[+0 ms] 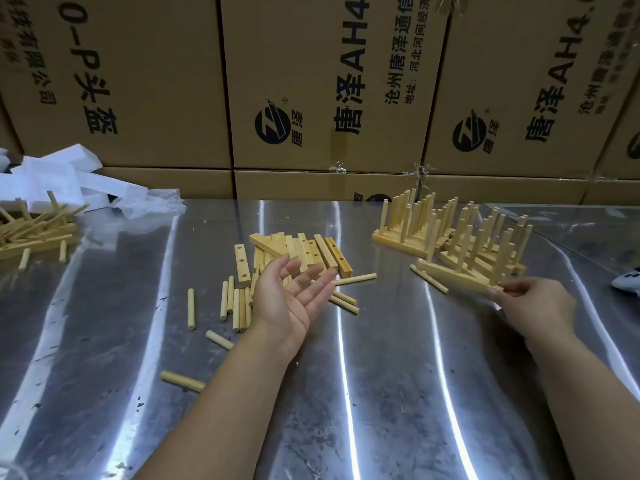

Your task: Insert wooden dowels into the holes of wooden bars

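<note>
Cardboard cartons (166, 81) stood stacked behind a polished steel bench (381, 393), and we worked in its glare. Our left hand (294, 299) hovered palm up over the middle of the bench, fingers spread and relaxed, holding nothing. Our right hand (530, 306) was out to the right, its fingertips at the near end of a doweled bar (457, 275). Blur there left us unsure, but it looked like a light pinch rather than a mere touch. That bar lay at the front edge of the finished bars (415, 233), whose dowels stood upright in rows.

Just under and beyond the left hand lay the stock. Loose dowels (239, 306) were scattered flat on the steel, and a heap of bare bars (308, 251) showed their holes. Farther off, at the left end of the bench, sat another pile of wood pieces (34, 230) beside white foam packing (59, 174).

We judged both parts light, dry and stiff. The round dowels would roll readily on the slick steel, so we would pinch one near mid-shaft between thumb and two fingers. A bar was best held by its long side faces, clear of the holes, and braced flat on the bench. The dowels were slim, so one pushed in askew might bind or snap.
</note>
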